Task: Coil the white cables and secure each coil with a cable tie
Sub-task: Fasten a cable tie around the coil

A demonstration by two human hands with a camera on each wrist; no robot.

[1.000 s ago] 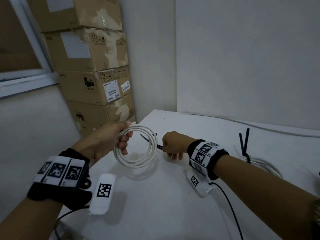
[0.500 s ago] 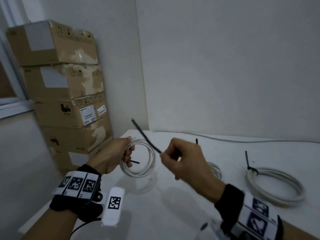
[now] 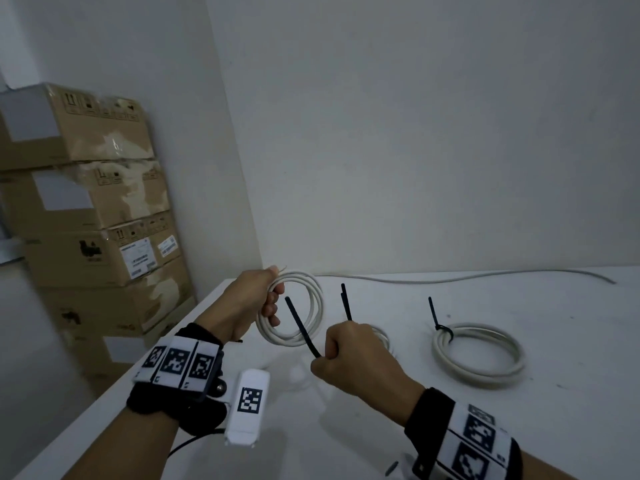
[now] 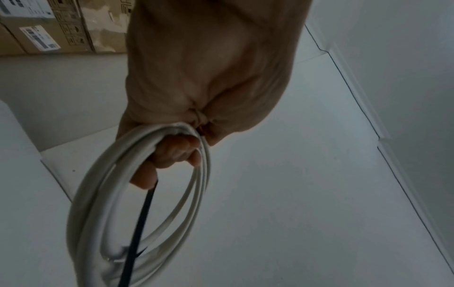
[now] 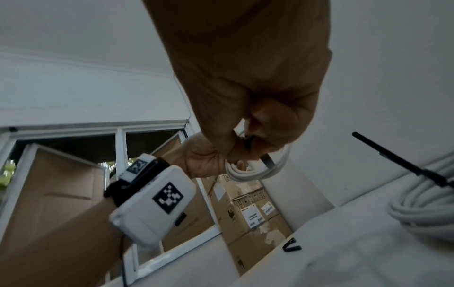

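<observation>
1. Nearest the camera, the right hand (image 3: 349,355) is hovering over the white table (image 3: 311,441), fingers curled, pinching a black cable tie (image 3: 301,327) that is slanting up and to the left.
2. Just beyond, the left hand (image 3: 249,303) is gripping the white cable coil (image 3: 304,306) upright above the table, fingers wrapped round its strands.
3. To the right, a tied coil (image 3: 479,355) is lying flat, its black tie tail sticking up.
4. Farther back, a loose white cable (image 3: 467,277) is running along the wall, and cardboard boxes (image 3: 90,209) are standing stacked at left.
</observation>
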